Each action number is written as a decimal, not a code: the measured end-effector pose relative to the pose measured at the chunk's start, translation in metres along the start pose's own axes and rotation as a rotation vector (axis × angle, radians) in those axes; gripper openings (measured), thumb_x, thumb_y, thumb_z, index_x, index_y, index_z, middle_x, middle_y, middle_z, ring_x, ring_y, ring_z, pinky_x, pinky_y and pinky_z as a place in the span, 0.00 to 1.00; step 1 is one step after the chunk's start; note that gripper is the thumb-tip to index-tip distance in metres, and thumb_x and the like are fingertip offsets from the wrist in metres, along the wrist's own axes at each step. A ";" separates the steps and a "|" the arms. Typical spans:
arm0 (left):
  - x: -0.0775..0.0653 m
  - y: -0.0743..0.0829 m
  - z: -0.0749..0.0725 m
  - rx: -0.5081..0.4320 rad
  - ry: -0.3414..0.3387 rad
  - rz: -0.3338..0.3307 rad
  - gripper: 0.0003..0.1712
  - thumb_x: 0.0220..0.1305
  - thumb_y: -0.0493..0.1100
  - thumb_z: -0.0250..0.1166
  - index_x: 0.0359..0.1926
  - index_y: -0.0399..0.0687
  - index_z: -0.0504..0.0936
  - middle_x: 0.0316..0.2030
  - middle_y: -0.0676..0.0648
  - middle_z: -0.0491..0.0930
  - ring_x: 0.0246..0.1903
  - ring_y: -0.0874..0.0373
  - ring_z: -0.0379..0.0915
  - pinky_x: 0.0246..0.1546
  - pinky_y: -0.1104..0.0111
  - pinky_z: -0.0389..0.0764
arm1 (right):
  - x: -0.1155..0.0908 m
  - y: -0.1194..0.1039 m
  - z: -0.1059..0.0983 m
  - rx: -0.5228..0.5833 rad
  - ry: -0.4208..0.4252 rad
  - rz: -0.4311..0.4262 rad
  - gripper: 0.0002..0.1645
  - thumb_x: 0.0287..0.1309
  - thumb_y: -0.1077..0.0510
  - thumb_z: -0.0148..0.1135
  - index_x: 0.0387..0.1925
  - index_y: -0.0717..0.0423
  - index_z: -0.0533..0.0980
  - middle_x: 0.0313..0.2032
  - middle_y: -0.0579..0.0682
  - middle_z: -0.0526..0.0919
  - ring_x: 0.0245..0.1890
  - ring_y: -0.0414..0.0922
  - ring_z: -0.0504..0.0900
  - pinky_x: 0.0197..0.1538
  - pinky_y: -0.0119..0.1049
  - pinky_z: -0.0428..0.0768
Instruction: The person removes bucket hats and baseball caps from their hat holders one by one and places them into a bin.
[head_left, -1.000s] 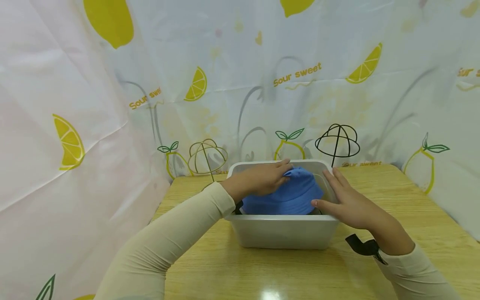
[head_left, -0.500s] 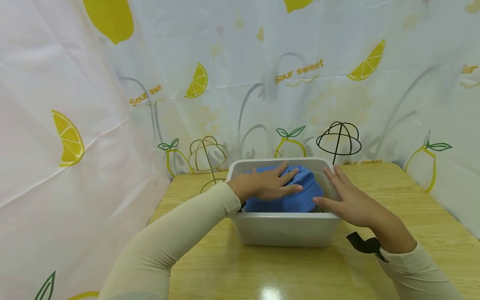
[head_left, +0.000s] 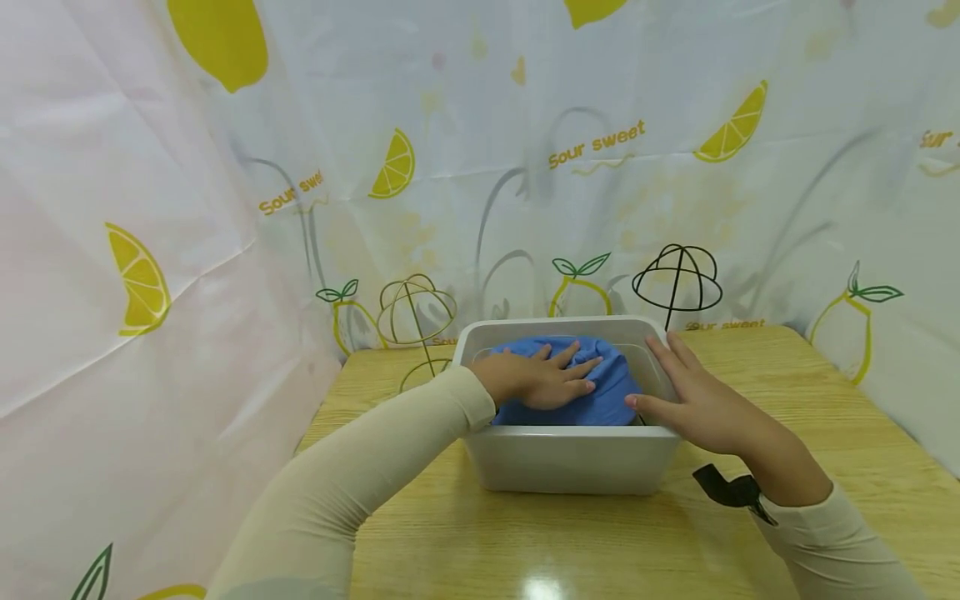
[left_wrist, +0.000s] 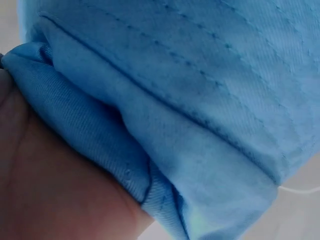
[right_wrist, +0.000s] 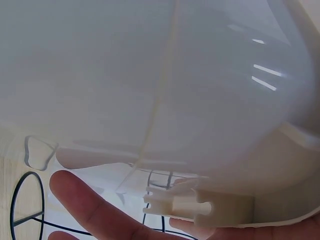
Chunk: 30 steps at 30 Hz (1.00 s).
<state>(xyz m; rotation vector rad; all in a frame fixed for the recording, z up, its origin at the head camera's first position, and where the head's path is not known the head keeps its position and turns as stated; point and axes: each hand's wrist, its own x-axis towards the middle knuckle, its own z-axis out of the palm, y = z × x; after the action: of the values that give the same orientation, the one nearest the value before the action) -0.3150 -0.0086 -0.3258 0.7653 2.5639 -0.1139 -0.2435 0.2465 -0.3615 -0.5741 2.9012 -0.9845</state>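
A blue bucket hat (head_left: 617,390) lies crumpled inside a white plastic bin (head_left: 570,460) on the wooden table. My left hand (head_left: 549,383) presses on the hat's crown with its fingers spread. Up close in the left wrist view, the stitched fabric of the hat (left_wrist: 200,85) folds against the hand (left_wrist: 60,180). At the bin's right front corner rests my right hand (head_left: 708,410), its fingers straight along the right rim and its thumb reaching over the inside. The right wrist view has the bin's outer wall (right_wrist: 100,80) with fingers (right_wrist: 95,207) beside it.
Behind the bin on the left stands a gold wire hat stand (head_left: 417,312). A black wire hat stand (head_left: 677,279) is at the back right. Lemon-printed white cloth (head_left: 450,100) hangs behind and to the left of the table (head_left: 787,392).
The left hand has let go of the bunched crown, spread its fingers and moved lower onto the hat. The crown looks flatter. My right hand stays at the bin's corner.
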 end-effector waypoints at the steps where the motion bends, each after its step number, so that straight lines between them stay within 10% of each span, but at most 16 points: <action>1: 0.001 0.001 0.001 0.010 -0.006 -0.005 0.33 0.76 0.76 0.27 0.76 0.93 0.27 0.82 0.65 0.23 0.83 0.46 0.27 0.72 0.26 0.35 | 0.000 0.000 0.000 0.000 -0.002 0.001 0.61 0.69 0.29 0.57 0.84 0.41 0.31 0.81 0.60 0.23 0.78 0.76 0.35 0.64 0.83 0.51; 21: 0.010 0.005 0.004 0.122 -0.085 0.038 0.37 0.81 0.68 0.34 0.83 0.74 0.33 0.84 0.49 0.30 0.82 0.40 0.25 0.80 0.44 0.34 | 0.000 -0.004 0.000 -0.015 -0.005 0.005 0.61 0.70 0.28 0.56 0.84 0.41 0.31 0.81 0.59 0.22 0.78 0.76 0.35 0.64 0.83 0.50; 30: 0.010 0.007 0.003 0.069 -0.101 -0.028 0.39 0.77 0.73 0.39 0.82 0.81 0.37 0.84 0.53 0.30 0.82 0.38 0.25 0.78 0.38 0.33 | -0.001 -0.001 0.000 -0.007 -0.008 0.004 0.61 0.70 0.29 0.55 0.84 0.43 0.32 0.81 0.59 0.21 0.78 0.76 0.35 0.64 0.83 0.52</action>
<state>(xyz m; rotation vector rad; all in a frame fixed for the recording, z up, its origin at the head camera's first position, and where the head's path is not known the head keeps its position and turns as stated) -0.3173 0.0021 -0.3330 0.7304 2.4861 -0.2452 -0.2424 0.2459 -0.3608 -0.5716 2.8994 -0.9692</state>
